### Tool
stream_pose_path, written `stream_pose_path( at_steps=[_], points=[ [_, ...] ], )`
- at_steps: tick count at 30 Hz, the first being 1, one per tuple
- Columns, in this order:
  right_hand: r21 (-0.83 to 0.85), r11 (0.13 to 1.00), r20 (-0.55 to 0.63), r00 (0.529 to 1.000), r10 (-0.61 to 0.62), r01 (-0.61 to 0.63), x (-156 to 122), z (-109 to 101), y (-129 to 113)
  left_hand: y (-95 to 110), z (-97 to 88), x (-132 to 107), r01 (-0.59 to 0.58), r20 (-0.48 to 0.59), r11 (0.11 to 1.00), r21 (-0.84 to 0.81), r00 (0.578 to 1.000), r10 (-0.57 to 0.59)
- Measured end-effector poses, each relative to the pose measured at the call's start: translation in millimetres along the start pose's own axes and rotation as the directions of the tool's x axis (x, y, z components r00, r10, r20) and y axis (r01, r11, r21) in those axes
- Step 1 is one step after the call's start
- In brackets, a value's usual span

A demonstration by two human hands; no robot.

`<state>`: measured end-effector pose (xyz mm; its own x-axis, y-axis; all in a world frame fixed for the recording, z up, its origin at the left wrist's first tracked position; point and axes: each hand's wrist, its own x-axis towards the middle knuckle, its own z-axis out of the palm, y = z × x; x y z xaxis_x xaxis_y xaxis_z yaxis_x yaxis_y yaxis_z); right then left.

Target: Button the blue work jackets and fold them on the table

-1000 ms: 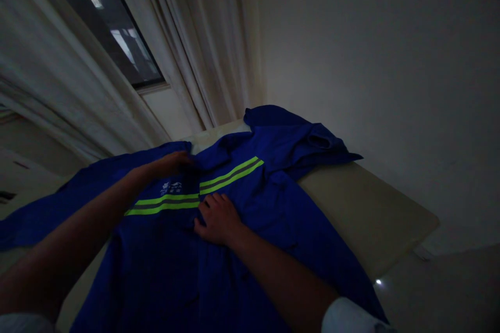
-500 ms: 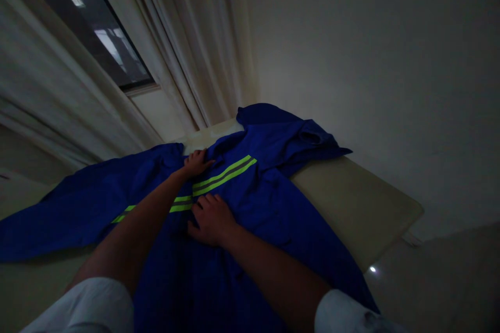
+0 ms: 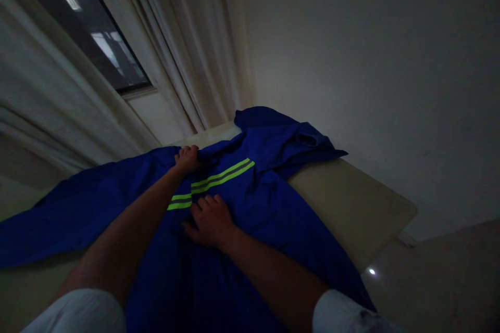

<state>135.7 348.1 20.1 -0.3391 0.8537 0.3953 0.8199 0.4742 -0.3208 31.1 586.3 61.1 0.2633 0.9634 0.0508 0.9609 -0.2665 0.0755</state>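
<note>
One blue work garment (image 3: 260,203), long-sleeved, lying on the pale counter (image 3: 351,213) and covering much of its surface; lower end runs out of sight.

State of work, by my judgement from where I stand: laying out well advanced, finish incomplete. Body spread broadly; far-left sleeve (image 3: 89,203) extended to the side. Outstanding: right-side sleeve (image 3: 281,140), bent and bunched, its round opening gaping; creases at shoulder and front. No folded section noted across the body.

Appearance: deep blue, darker toward the near end in the dim light. Yellow-green bands (image 3: 222,176) with a grey centre line cross the chest, the two halves out of line where the front edges meet. Cloth seems of middling weight, soft enough to wrinkle.

Two hands, bare. Left hand (image 3: 188,158): at the garment's upper edge near the neck, fingers curled over the cloth; whether it grips or presses, I cannot tell. Right hand (image 3: 211,221): on the chest just below the bands, fingers bent, thumb apart; grip likewise undetermined.

Surroundings: pale curtains (image 3: 187,36), dark window (image 3: 105,26), plain wall (image 3: 344,62).
</note>
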Motion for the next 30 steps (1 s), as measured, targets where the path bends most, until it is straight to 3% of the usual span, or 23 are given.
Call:
stream_pose_path(
  at_steps=[6,9,11,14,16,18,21,25,27,30],
  points=[
    [0.066,0.994,0.029,0.996,0.084,-0.086,3.3,2.5,3.3,-9.3,-23.1,-51.4,0.001,-0.036,0.999,-0.035,0.999,-0.003],
    [0.115,0.976,0.053,0.983,0.178,-0.183,5.5,-3.6,7.0,-18.5,-29.6,-93.0,0.007,-0.024,0.992,-0.124,1.0,-0.011],
    [0.167,0.967,0.052,0.981,0.185,-0.191,5.6,-7.5,9.8,-22.7,-23.6,-131.9,-0.005,0.011,0.989,-0.147,1.0,0.006],
    [0.207,0.978,0.07,0.997,0.023,-0.037,4.4,-10.5,12.5,-21.1,-2.3,-198.4,0.008,0.076,0.991,-0.134,0.997,0.002],
    [0.189,0.981,0.124,0.99,-0.073,0.049,5.1,-12.3,13.8,-14.4,14.0,-237.4,0.02,0.066,0.99,-0.137,0.998,-0.011],
    [0.195,0.981,0.186,0.981,-0.06,0.023,8.8,-16.1,15.8,-5.3,25.5,-264.0,0.036,0.036,0.988,-0.152,0.999,-0.031],
    [0.237,0.961,0.278,0.958,0.074,-0.143,16.6,-26.1,20.6,7.6,26.5,-275.8,0.059,0.06,0.984,-0.17,0.997,-0.049],
    [0.193,0.954,0.281,0.945,0.17,-0.229,14.2,-34.0,22.7,21.8,11.5,-260.5,0.158,0.153,0.962,-0.222,0.98,-0.126],
    [0.176,0.959,0.236,0.955,0.18,-0.224,5.6,-30.6,21.7,28.0,10.8,-254.4,0.169,0.054,0.95,-0.262,0.986,-0.161],
    [0.215,0.944,0.135,0.965,0.225,-0.251,-6.7,-20.3,24.3,32.3,23.3,-253.1,0.074,-0.178,0.95,-0.302,0.975,-0.132]
  ],
)
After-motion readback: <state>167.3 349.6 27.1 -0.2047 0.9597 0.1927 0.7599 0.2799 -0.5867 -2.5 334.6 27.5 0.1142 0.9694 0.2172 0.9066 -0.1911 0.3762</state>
